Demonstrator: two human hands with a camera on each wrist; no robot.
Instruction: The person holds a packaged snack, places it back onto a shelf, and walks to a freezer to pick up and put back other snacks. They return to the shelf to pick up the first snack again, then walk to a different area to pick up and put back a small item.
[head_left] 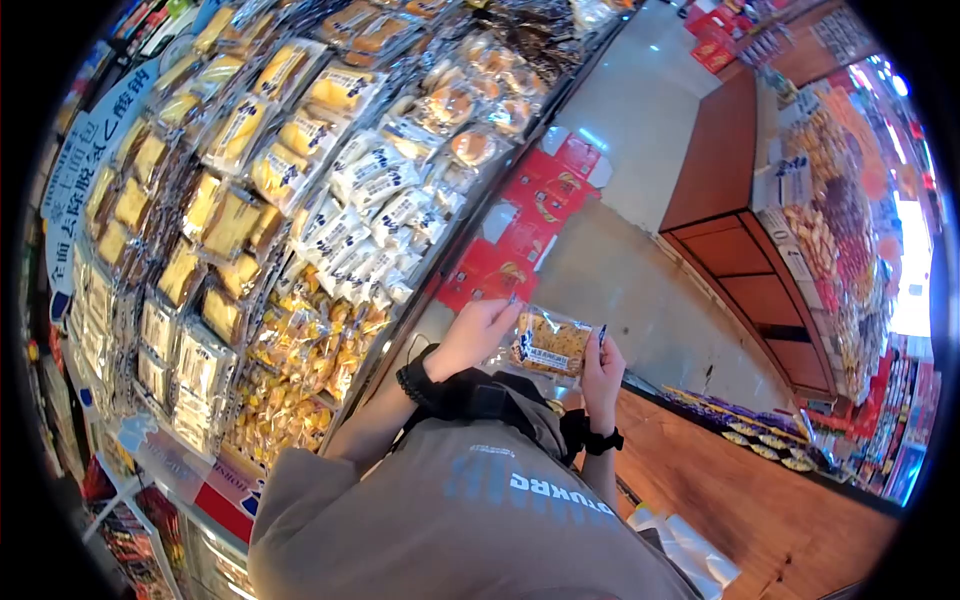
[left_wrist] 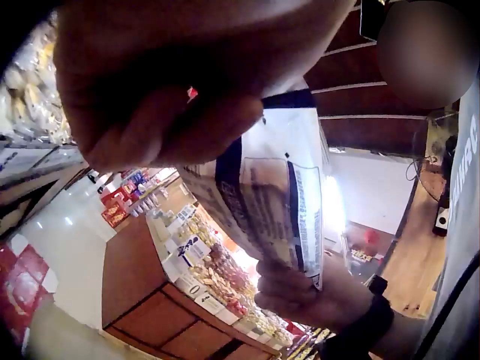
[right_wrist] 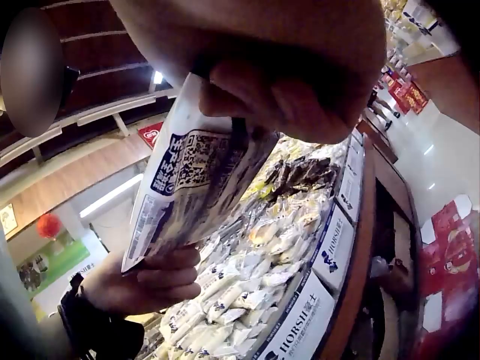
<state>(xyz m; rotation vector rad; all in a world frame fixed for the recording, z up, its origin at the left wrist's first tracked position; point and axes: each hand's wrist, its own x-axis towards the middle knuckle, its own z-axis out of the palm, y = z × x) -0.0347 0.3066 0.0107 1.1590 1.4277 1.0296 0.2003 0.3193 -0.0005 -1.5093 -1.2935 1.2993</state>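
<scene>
A packet of baked snack (head_left: 553, 341) in clear wrapping, speckled brown with a printed label, is held up in front of the chest. On its left end my left hand (head_left: 482, 335) pinches the wrapper between thumb and fingers. The opposite end is gripped by my right hand (head_left: 602, 376), thumb on the front. In the right wrist view the back of the packet (right_wrist: 196, 165) carries a QR code and dark print. The left wrist view has the packet's printed back (left_wrist: 266, 187) stretched between both hands.
To the left, a sloped display of wrapped breads (head_left: 230, 225) and white-wrapped items (head_left: 365, 215) runs along the aisle. Red patterned mats or boxes (head_left: 525, 215) lie beside its base. A brown-sided stand (head_left: 720, 170) with more packets is at the right, above the tiled floor (head_left: 625, 255).
</scene>
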